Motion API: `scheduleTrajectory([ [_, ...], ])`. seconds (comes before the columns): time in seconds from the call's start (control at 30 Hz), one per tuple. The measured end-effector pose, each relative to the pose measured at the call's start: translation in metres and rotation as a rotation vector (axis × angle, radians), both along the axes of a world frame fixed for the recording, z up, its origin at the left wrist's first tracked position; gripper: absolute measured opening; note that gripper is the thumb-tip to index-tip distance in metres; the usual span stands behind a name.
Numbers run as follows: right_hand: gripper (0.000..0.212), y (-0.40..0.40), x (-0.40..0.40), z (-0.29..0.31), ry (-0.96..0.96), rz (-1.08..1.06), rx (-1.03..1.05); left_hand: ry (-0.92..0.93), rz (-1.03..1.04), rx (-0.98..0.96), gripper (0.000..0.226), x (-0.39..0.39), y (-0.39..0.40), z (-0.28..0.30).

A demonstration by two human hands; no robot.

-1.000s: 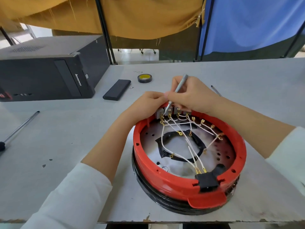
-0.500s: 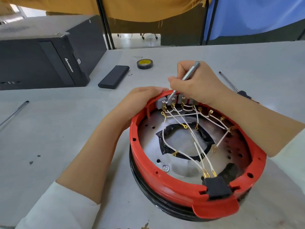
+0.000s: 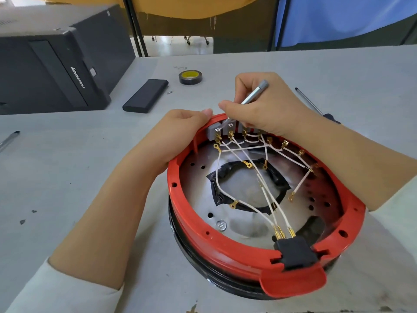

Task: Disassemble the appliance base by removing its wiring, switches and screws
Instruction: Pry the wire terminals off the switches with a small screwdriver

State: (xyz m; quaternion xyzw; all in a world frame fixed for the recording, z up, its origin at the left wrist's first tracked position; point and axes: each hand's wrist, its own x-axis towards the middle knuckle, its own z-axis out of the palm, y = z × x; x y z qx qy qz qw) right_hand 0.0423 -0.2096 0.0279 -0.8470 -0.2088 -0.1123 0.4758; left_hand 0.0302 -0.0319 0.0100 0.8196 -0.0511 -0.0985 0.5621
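Since the earlier frames, little has been changed in the grip: the slim metal screwdriver (image 3: 252,94) is still pinched in the curled fingers of the right hand (image 3: 266,107), though its tip has been brought down onto the grey switch block (image 3: 222,130), and the view has been drawn closer and lower. The left hand (image 3: 180,134) is kept on the far left edge of the red rim (image 3: 198,224), its fingers curled over the outside of it and the thumb laid along the top.

A row of grey switches is seen seated against the far inner wall of the rim, with gold terminals below them. White wires (image 3: 250,175) are fanned out from these terminals across a perforated metal plate (image 3: 196,177); several are ended in loose gold ring lugs, and three are gathered into a black plug block (image 3: 294,253) set in a notch at the near edge. A ring of black tape is seen around the plate's middle. The red rim is stacked on a black lower band, and the whole appliance base is rested on the grey table (image 3: 67,177), right of centre and near the front edge.

Farther off, a black computer case (image 3: 56,62), a flat black box (image 3: 145,96), a roll of tape (image 3: 190,77) and a second screwdriver (image 3: 316,107) are laid on the table.
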Motion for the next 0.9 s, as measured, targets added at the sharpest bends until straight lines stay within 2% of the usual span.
scheduleTrajectory([
  [0.27, 0.033, 0.005, -0.005, -0.003, -0.085, -0.051, -0.097, -0.046, 0.025, 0.036, 0.033, 0.001, -0.001, -0.001],
  [0.4, 0.036, 0.009, -0.004, -0.006, -0.091, -0.073, -0.076, -0.061, 0.022, 0.061, 0.039, 0.001, -0.001, -0.001],
  [0.57, 0.036, 0.012, 0.002, -0.003, -0.009, -0.092, -0.041, -0.079, -0.001, 0.133, 0.049, 0.004, -0.002, -0.002],
  [0.73, 0.033, 0.017, 0.009, 0.000, 0.013, -0.113, -0.091, -0.081, 0.011, 0.158, 0.053, 0.005, -0.002, -0.003],
  [0.9, 0.032, 0.013, 0.003, -0.005, -0.074, -0.118, -0.092, -0.080, 0.022, 0.141, 0.054, 0.005, -0.001, -0.003],
])
